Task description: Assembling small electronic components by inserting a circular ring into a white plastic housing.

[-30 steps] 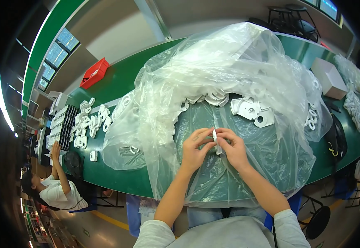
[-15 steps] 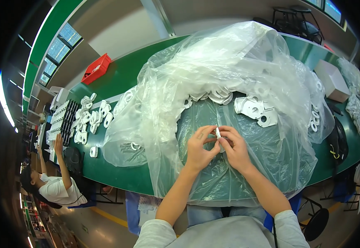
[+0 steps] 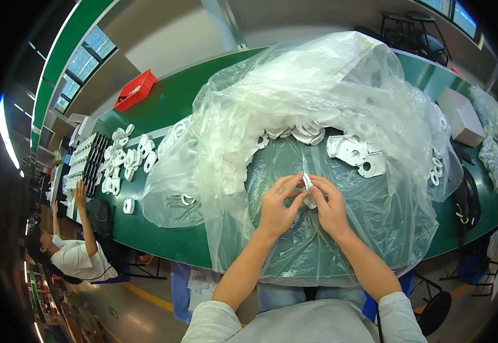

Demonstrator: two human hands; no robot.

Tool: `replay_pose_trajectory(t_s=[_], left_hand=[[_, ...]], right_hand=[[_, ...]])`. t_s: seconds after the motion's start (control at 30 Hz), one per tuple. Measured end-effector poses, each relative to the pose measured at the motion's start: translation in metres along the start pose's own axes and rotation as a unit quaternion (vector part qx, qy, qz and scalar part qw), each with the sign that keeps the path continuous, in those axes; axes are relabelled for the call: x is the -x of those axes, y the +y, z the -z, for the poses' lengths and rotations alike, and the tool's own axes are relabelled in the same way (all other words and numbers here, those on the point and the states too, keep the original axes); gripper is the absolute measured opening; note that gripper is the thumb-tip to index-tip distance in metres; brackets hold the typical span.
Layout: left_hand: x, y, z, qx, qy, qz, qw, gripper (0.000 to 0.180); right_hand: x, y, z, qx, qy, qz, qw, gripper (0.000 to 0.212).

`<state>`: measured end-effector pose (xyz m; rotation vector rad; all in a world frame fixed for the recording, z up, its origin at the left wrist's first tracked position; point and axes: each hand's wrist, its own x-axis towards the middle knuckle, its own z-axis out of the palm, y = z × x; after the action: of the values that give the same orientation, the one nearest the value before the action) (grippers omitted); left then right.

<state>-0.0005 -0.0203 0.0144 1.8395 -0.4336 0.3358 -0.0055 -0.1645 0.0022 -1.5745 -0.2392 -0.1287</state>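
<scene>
Between my fingertips is a small white plastic part (image 3: 309, 191), seen nearly edge-on, so its full shape is partly hidden. My left hand (image 3: 280, 207) grips its left side with thumb and fingers. From the right, my right hand (image 3: 329, 208) pinches the same part. Both hands are above a green table covered by a clear plastic sheet (image 3: 294, 251). Beyond my hands, white plastic plates with round holes (image 3: 356, 154) lie on the sheet. More curved white pieces (image 3: 308, 132) sit in a pile at the edge of the bunched plastic.
Bunched clear plastic (image 3: 317, 74) rises at the back. Leftward are loose white parts (image 3: 129, 160), black-and-white rows of parts (image 3: 86, 163) and a red bin (image 3: 135, 90). A co-worker (image 3: 80, 257) sits at far left. A white box (image 3: 460, 116) and black bag (image 3: 467, 197) stand right.
The white part has turned in my fingers and more of its face now shows below them. My hands stay in nearly the same place. The co-worker's raised hand has shifted slightly.
</scene>
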Motion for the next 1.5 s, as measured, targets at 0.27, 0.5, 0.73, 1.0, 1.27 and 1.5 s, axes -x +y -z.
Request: replay_pose_trajectory(t_s=[0.27,0.5,0.73,1.0,1.27,1.5], left_hand=[[0.002,0.0,0.002,-0.149,0.046,-0.055,0.986,0.044],[-0.003,0.008,0.007,-0.137,0.008,-0.077,0.988,0.051],[-0.004,0.016,0.004,0.093,0.028,0.1,0.99,0.042],[0.002,-0.003,0.0,0.15,0.044,0.135,0.979,0.031],[-0.004,0.004,0.011,0.063,0.04,0.035,0.997,0.023],[-0.002,0.004,0.013,0.11,0.014,0.09,0.99,0.017]], right_hand=[[0.001,0.005,0.005,-0.168,-0.027,-0.146,0.975,0.023],[-0.002,0.02,0.011,-0.282,-0.009,-0.194,0.94,0.023],[-0.002,0.017,0.013,-0.246,-0.023,-0.171,0.954,0.023],[0.0,-0.002,0.003,-0.179,-0.036,-0.124,0.975,0.021],[-0.002,-0.016,0.004,-0.01,-0.038,0.038,0.999,0.018],[-0.003,-0.02,0.007,0.031,-0.032,0.058,0.997,0.018]])
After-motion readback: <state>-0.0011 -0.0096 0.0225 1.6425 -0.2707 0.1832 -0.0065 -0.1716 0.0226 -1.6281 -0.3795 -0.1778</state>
